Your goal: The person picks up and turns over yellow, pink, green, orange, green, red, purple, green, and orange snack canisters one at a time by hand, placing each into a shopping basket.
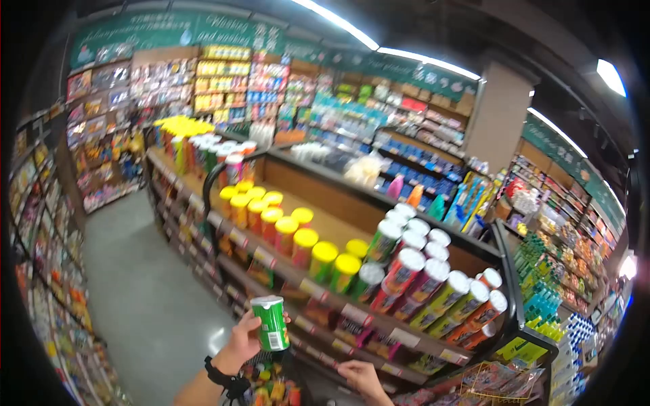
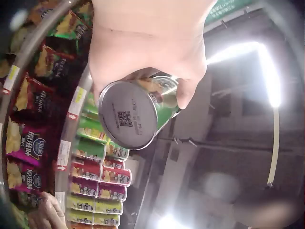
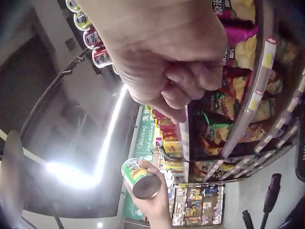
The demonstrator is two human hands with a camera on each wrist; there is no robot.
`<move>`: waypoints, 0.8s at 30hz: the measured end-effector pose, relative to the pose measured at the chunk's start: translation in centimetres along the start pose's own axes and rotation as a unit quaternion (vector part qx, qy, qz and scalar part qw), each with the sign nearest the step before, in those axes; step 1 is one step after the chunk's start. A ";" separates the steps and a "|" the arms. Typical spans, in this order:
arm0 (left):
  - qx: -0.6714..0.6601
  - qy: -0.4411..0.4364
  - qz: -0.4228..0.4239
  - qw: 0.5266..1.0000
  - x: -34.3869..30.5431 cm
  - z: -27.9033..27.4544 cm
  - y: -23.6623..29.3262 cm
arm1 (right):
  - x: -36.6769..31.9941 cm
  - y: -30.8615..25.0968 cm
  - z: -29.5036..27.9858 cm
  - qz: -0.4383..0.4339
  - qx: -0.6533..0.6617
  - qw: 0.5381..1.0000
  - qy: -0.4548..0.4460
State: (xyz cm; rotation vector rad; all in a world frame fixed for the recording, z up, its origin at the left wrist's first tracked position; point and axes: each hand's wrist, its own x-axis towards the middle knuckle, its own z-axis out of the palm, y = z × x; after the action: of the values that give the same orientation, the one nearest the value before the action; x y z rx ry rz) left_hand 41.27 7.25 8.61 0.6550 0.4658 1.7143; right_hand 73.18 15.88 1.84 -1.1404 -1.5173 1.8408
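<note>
My left hand (image 1: 245, 338) grips a green chip canister (image 1: 271, 323) with a white top, its fingers wrapped round the side. In the left wrist view the grey metal base of the canister (image 2: 127, 115) faces the camera, with a printed square code on it. Seen from the right wrist, that canister (image 3: 140, 179) is held up at a tilt. My right hand (image 1: 362, 376) has its fingers curled with nothing held. It is in front of the lower shelves, near the bagged snacks (image 3: 228, 98).
On the upper shelf stand canisters with yellow lids (image 1: 305, 245) and leaning stacks with white lids (image 1: 411, 260). A black rail (image 1: 211, 196) curves up at the unit's left part. An aisle floor (image 1: 135, 264) runs along the left, beside another stocked rack (image 1: 47, 271).
</note>
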 end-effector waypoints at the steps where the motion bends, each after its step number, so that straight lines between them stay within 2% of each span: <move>1: -0.023 0.017 -0.010 1.000 -1.6 -1.2 0.1 | 0.6 0.7 0.5 -0.020 -0.023 0.999 -0.019; 3: -0.075 0.072 -0.010 0.995 -5.0 -2.4 -0.1 | 0.8 -0.1 2.6 -0.033 -0.012 0.998 -0.049; 5: -0.148 0.074 0.029 0.986 -7.4 -2.5 0.6 | 0.7 -0.7 4.2 -0.019 -0.041 0.996 -0.078; 7: -0.156 0.060 0.054 0.984 -9.5 -2.5 1.4 | 1.6 -0.4 6.4 -0.138 -0.084 0.981 -0.108; 8: -0.152 0.081 0.066 0.983 -10.5 -2.6 2.0 | 1.5 -0.8 7.1 -0.115 -0.076 0.983 -0.123; 9: -0.152 0.104 0.069 0.980 -11.7 -2.4 2.1 | 1.2 -1.2 7.8 -0.143 -0.105 0.975 -0.131; 10: -0.133 0.117 0.084 0.981 -12.6 -2.3 2.6 | 0.2 -2.5 9.1 -0.057 -0.072 0.989 -0.118; 11: -0.106 0.116 0.106 0.982 -12.9 -2.4 3.1 | 0.3 -2.4 9.2 -0.010 -0.069 0.988 -0.139; 12: -0.110 0.124 0.100 0.981 -13.1 -3.1 3.3 | 0.7 -1.7 9.4 -0.024 -0.034 0.986 -0.163; 15: -0.118 0.098 0.106 0.982 -14.4 -4.2 3.4 | 0.7 -1.6 9.7 0.004 -0.032 0.984 -0.173; 18: -0.151 0.128 0.095 0.976 -14.4 -5.4 2.8 | 0.9 -1.0 10.0 0.014 -0.031 0.990 -0.138; 21: -0.142 0.178 0.079 0.970 -13.7 -6.6 1.5 | 2.1 0.1 9.6 0.038 -0.010 0.989 -0.140; 23: -0.166 0.176 0.074 0.967 -13.2 -7.7 0.2 | 3.7 1.0 9.6 0.038 -0.033 0.985 -0.162; 24: -0.170 0.224 0.054 0.958 -12.8 -7.7 -0.4 | 4.2 1.2 10.0 0.047 -0.044 0.982 -0.177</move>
State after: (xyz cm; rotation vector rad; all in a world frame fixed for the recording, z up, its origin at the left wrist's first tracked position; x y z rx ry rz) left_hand 38.60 -4.76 0.16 0.0385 0.4356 1.9931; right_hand 62.72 13.50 -0.19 -0.9728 -1.7819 2.1477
